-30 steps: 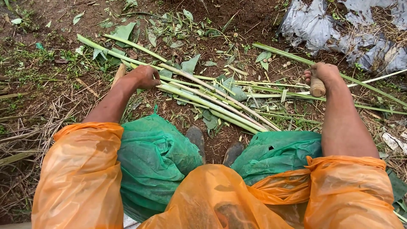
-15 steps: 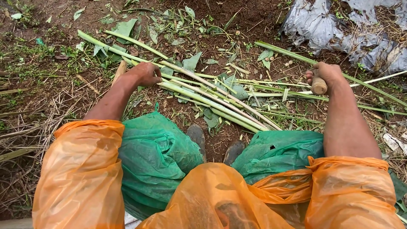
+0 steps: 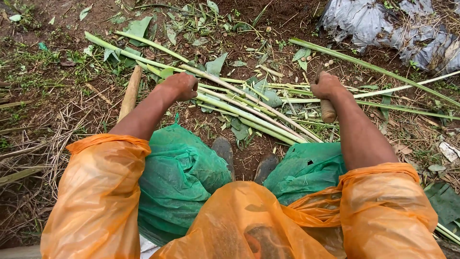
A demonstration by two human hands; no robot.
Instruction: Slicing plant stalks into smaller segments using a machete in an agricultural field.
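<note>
My left hand (image 3: 179,86) is closed around a bundle of long pale-green plant stalks (image 3: 249,112) that lie slanting across the soil in front of my feet. My right hand (image 3: 327,85) grips the wooden handle (image 3: 328,110) of a tool; the handle's butt sticks out below my fist and the blade is hidden behind the hand. Both arms come out of orange plastic sleeves (image 3: 98,192). My knees are covered in green cloth (image 3: 184,172), with my two dark boot tips (image 3: 244,158) between them.
A thick wooden stick (image 3: 130,93) lies left of my left arm. Cut leaves and loose stalks (image 3: 373,67) litter the dark soil ahead. A crumpled grey plastic sheet (image 3: 383,24) sits at the top right. Dry grass covers the ground on the left.
My right hand with the tool handle has shifted left toward the stalks. My left hand keeps its hold on the bundle, almost unmoved.
</note>
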